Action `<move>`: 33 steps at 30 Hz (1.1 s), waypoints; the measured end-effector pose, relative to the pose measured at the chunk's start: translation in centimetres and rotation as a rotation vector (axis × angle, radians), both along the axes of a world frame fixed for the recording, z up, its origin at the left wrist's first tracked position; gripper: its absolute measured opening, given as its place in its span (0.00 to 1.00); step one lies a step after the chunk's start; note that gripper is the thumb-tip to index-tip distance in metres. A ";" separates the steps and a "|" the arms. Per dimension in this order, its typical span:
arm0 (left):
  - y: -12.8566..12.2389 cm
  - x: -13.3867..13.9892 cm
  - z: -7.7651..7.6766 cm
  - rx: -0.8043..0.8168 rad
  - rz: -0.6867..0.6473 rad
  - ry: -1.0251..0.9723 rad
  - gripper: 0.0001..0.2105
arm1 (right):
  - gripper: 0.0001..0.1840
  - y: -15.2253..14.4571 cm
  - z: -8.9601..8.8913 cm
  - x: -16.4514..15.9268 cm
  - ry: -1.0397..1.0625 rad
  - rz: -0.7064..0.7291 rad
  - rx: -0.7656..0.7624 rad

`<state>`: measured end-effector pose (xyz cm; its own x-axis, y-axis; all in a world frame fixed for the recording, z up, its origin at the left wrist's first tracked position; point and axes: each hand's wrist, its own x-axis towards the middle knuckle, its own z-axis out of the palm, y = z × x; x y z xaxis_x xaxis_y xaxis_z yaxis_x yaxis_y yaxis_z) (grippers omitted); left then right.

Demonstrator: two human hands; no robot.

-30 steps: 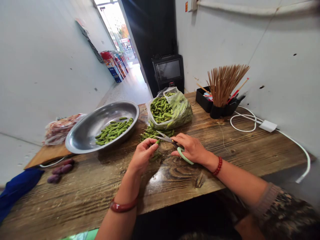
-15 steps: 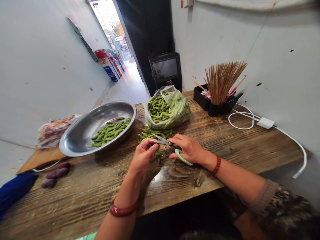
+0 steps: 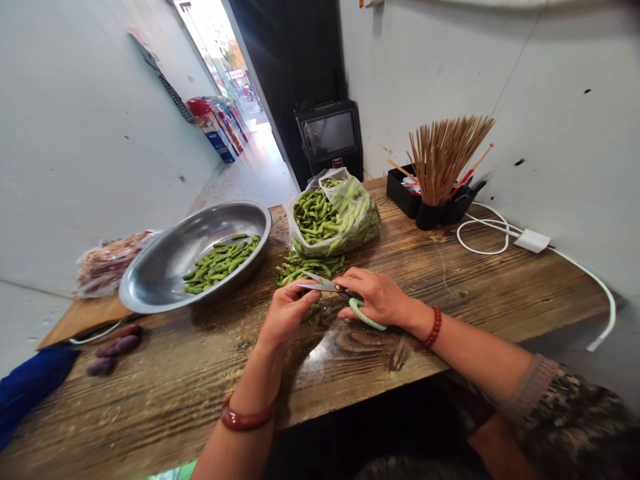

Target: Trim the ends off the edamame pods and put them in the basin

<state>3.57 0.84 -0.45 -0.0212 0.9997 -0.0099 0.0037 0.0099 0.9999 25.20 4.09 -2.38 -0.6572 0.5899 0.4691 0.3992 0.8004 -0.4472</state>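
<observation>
My right hand is closed around scissors with pale green handles; their blades are parted and point left. My left hand is pinched at the blade tips, thumb against fingers. What it pinches is hidden, though some green shows just below the fingertips. Right behind both hands lies a loose pile of green soybean pods. Beyond it stands a clear plastic bag full of more pods. To the left, a wide steel basin holds pods on its near right side.
On the wooden table are purple-red oval things, a blue cloth and a bagged bundle at the left. A black holder of thin sticks and a white cable occupy the right. A screen device stands behind.
The view has shifted very slightly. Both hands and the scissors stay in nearly the same position, with the blades still parted at my left fingertips.
</observation>
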 end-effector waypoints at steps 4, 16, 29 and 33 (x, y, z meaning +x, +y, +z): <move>0.1 -0.1 0.1 0.013 -0.021 0.038 0.08 | 0.25 0.1 -0.1 0.1 -0.020 -0.005 0.018; 0.0 -0.5 0.5 -0.042 -0.044 0.016 0.09 | 0.22 -0.1 0.0 0.0 -0.121 -0.037 0.040; 0.2 -0.5 0.8 -0.126 0.041 -0.260 0.15 | 0.23 0.0 0.4 0.2 -0.030 -0.128 0.007; 0.2 -0.5 0.7 -0.130 0.040 -0.301 0.14 | 0.24 -0.2 0.4 0.1 -0.022 -0.091 -0.011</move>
